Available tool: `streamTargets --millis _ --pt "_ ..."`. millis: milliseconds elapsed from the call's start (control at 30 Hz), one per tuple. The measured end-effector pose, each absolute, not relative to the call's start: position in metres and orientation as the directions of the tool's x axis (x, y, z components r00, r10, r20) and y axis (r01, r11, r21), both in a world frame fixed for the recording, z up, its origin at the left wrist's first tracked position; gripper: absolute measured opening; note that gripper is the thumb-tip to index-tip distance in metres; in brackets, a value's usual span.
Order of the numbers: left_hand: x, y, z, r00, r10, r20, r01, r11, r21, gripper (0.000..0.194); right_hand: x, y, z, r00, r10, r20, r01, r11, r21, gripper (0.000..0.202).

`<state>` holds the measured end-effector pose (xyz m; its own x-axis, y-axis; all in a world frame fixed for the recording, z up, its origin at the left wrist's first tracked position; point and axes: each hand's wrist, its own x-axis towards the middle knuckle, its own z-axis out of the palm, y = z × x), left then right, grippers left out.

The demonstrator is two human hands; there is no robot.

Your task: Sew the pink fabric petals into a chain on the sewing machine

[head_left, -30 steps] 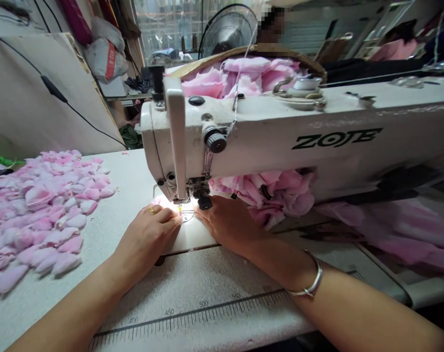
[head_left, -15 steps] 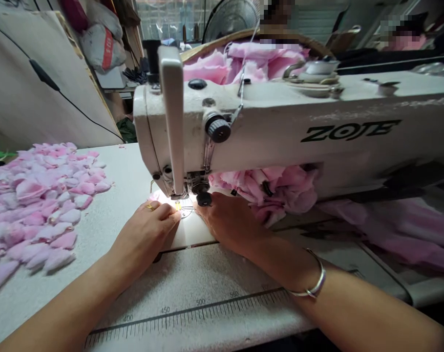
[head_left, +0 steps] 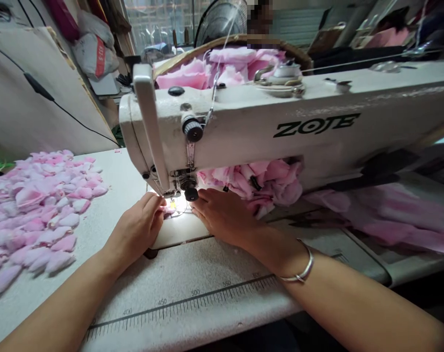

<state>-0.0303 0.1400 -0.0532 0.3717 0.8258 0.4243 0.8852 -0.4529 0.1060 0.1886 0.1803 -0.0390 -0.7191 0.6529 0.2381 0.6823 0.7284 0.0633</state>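
A white sewing machine (head_left: 236,132) stands over the worktable, its lamp lighting the needle plate (head_left: 181,230). My left hand (head_left: 137,225) is left of the presser foot, fingers closed on a small pink fabric piece (head_left: 167,209). On the other side of the needle, my right hand (head_left: 222,212) rests low with its fingers bent together; the fingertips are partly behind a black knob (head_left: 191,194), and anything in them is hidden. Bunched pink fabric (head_left: 276,183) lies under the machine arm, just beyond my right hand.
Many small pink petal-like pieces (head_left: 42,210) cover the table's left side. More pink fabric (head_left: 383,215) lies at the right. Behind the machine are a basket of pink fabric (head_left: 192,73) and a fan (head_left: 222,24). A person (head_left: 390,32) is at the back right.
The view has shifted, moving the machine leftward in the picture. My left hand has drawn slightly left of the needle, and a pink piece now shows at its fingertips.
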Motion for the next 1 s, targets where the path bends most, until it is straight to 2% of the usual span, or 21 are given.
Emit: streamTargets --millis 167,367,500,700,900,1000 --pt "-0.033 0.143 -0.052 0.376 0.807 0.456 0.88 -0.465 0.099 0.006 0.191 0.177 -0.038 -0.743 0.632 0.22 0.658 0.75 0.067 0.012" --pt "-0.034 0.143 -0.049 0.266 0.788 0.555 0.904 -0.404 0.14 0.012 0.186 0.172 -0.037 -0.778 0.584 0.233 0.617 0.78 0.104 0.015" --pt "-0.037 0.143 -0.046 0.347 0.77 0.535 0.898 -0.438 0.047 0.006 0.18 0.166 -0.039 -0.79 0.557 0.255 0.603 0.782 0.159 0.02" --pt "-0.043 0.143 -0.048 0.38 0.79 0.482 0.916 -0.395 -0.074 0.008 0.175 0.157 -0.043 -0.785 0.513 0.348 0.607 0.75 0.264 0.021" --pt "-0.042 0.146 -0.046 0.465 0.753 0.465 0.885 -0.4 -0.238 0.01 0.166 0.152 -0.039 -0.765 0.553 0.329 0.635 0.734 0.242 0.024" --pt "-0.042 0.146 -0.043 0.5 0.738 0.453 0.866 -0.441 -0.235 0.014 0.164 0.152 -0.039 -0.772 0.549 0.32 0.624 0.753 0.211 0.025"
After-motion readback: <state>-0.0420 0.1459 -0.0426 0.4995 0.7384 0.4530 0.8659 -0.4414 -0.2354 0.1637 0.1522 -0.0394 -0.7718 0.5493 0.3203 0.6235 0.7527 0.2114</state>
